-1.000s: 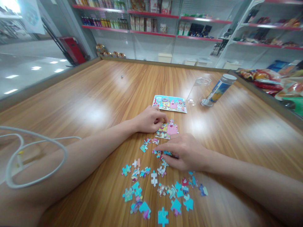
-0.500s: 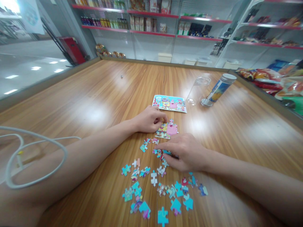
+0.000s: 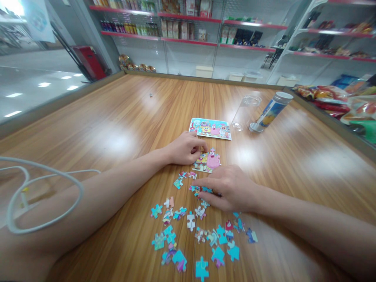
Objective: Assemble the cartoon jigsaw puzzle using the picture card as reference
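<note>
A partly joined jigsaw puzzle (image 3: 213, 159), with a pink figure and a yellow one, lies on the wooden table. My left hand (image 3: 185, 148) rests at its left edge, fingers curled with the tips down on the yellow part. Just in front of the puzzle is my right hand (image 3: 230, 188), index finger and thumb stretched out and apart over several small pieces (image 3: 196, 190). Its other fingers are folded out of sight. Loose jigsaw pieces (image 3: 217, 255), many light blue, are scattered nearer to me. Beyond the puzzle lies a picture card (image 3: 211, 129) showing cartoon figures.
A clear plastic canister (image 3: 246, 112) and a blue tube with a silver lid (image 3: 272, 111) stand at the right back. A white cable (image 3: 44, 168) loops at the left. Shelves (image 3: 188, 41) of goods line the wall; bagged snacks (image 3: 329, 98) sit beyond the right edge.
My right thumb has shifted a little left over the small pieces, and the right hand has moved slightly. My left hand stays where it was.
</note>
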{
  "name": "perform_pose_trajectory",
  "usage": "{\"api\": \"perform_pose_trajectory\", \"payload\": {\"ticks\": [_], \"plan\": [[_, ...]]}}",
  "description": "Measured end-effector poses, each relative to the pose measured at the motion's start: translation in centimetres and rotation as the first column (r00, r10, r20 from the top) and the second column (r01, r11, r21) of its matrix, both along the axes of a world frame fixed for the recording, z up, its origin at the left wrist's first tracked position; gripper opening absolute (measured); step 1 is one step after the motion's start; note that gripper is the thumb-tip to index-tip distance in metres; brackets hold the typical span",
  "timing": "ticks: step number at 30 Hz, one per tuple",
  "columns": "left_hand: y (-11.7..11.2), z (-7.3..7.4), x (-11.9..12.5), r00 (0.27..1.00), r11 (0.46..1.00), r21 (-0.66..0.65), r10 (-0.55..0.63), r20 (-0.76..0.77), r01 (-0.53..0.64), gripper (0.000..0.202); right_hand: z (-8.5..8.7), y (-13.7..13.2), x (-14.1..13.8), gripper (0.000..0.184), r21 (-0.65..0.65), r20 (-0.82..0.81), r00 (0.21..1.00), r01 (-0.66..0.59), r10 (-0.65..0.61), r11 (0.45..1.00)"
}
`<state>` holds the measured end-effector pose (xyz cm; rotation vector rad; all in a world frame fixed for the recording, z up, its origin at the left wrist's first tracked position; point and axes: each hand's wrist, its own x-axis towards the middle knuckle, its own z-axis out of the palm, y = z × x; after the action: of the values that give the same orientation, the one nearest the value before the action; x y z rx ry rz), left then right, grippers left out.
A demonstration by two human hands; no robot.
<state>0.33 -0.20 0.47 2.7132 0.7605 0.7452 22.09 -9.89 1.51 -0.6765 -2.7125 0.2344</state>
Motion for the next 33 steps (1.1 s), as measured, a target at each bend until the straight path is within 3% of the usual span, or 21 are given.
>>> {"api": "perform_pose_trajectory", "payload": {"ticks": [22,33], "plan": [[0.01,0.05,0.02,1.000,1.000,0.002,0.006,-0.014,-0.006,0.029,0.26,-0.14,0.01,0.025,0.005,0.022,1.000,0.012,-0.013,1.000],[-0.06,0.16,0.13,1.000,1.000,-0.002,0.007,-0.004,-0.007,0.030,0.68,-0.38,0.18,0.028,-0.069,0.045,0.999,-0.022,0.026,0.997]]}}
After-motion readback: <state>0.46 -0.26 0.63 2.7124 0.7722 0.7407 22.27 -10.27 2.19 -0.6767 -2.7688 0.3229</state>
